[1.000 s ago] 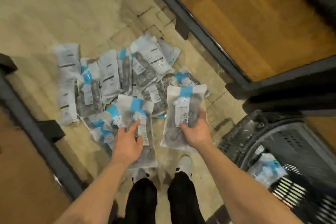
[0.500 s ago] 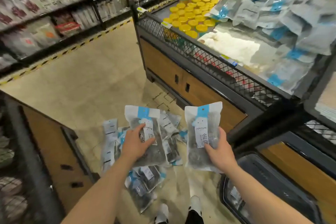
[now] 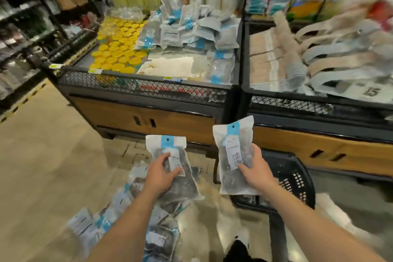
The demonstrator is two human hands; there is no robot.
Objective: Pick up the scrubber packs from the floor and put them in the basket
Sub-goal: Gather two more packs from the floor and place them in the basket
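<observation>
Floor packs [image 3: 157, 238] lie in a loose pile on the floor [image 3: 42, 176], under the left forearm. Left hand [image 3: 160, 173]: fingers grasp the left pack [image 3: 168, 144] above the pile. Right hand [image 3: 254, 171]: fingers grasp the right pack [image 3: 232, 140], upright, overlapping the left edge of the basket [image 3: 291, 174] in view. Beyond, a bin [image 3: 138, 85] holds similar packs.

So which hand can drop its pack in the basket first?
The right hand, probably. Its scrubber pack is held just beside the black basket. The left hand holds the other pack farther away, above the pile on the floor.
</observation>
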